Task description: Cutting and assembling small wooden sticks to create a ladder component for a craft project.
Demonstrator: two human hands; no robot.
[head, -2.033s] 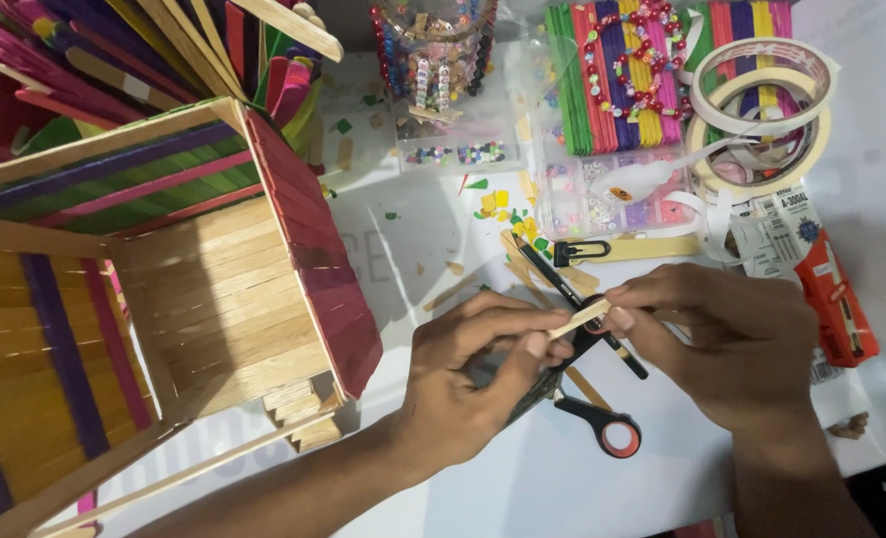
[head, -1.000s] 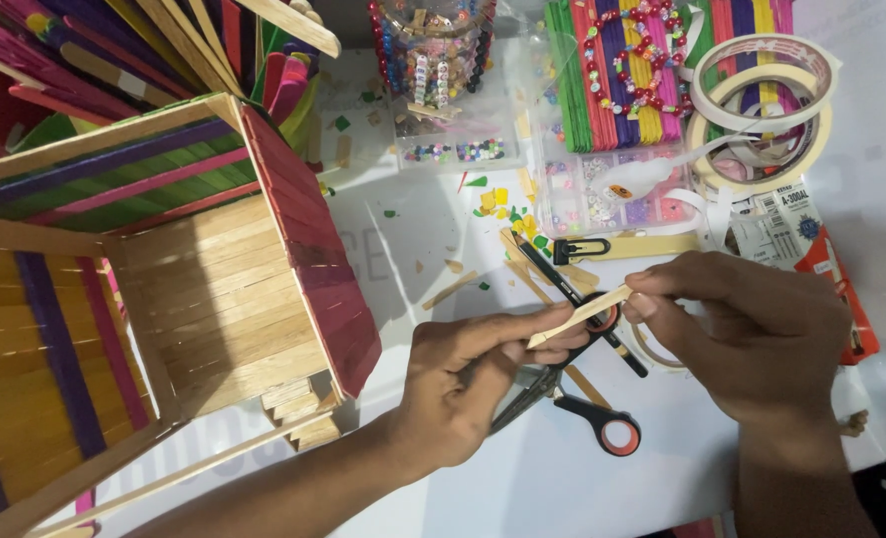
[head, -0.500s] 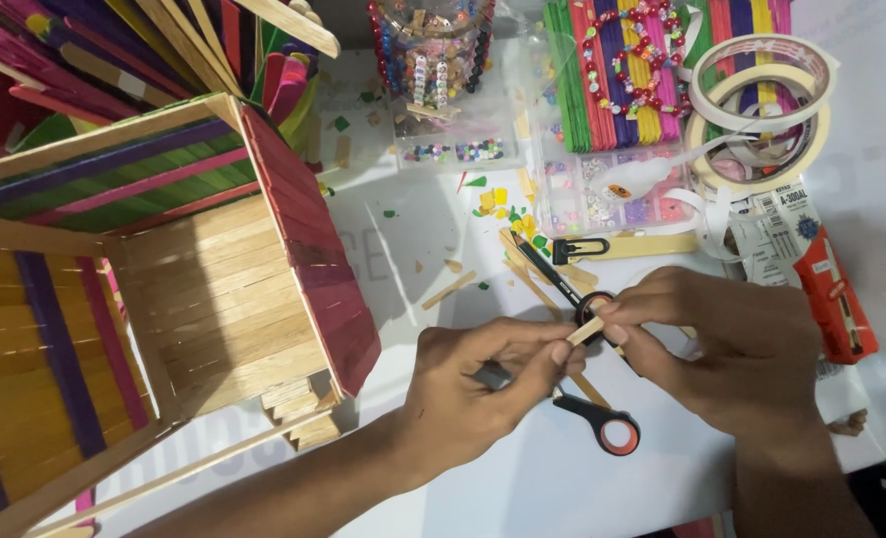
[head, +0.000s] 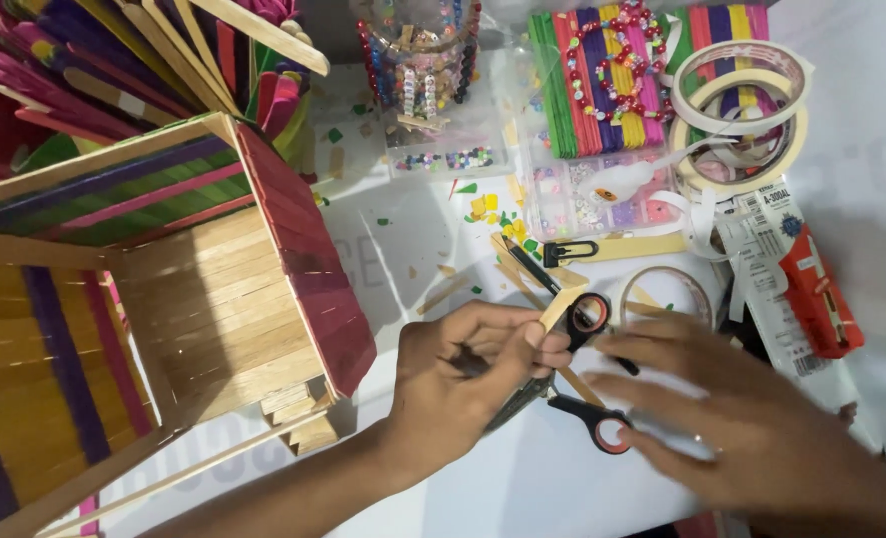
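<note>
My left hand (head: 463, 384) pinches a short plain wooden craft stick (head: 560, 305) between thumb and fingers, its far end pointing up and to the right. My right hand (head: 742, 428) is blurred, with fingers spread and nothing in them, hovering just right of the stick and over a pair of scissors (head: 594, 426) with black and red handles. The scissors lie on the white table (head: 522, 498) under both hands. A large box of glued craft sticks (head: 214, 299), with plain, purple, green and pink sides, stands to the left of my left hand.
Bundles of coloured sticks (head: 602, 80), rolls of tape (head: 742, 110), a jar of beads (head: 418, 55) and a clear bead tray (head: 602, 199) line the back. A black clip (head: 567, 251), loose stick offcuts and a red-and-white packet (head: 811, 289) lie nearby.
My right hand has let go of the stick and opened, sliding down and right over the scissors. My left hand still holds the stick in about the same place.
</note>
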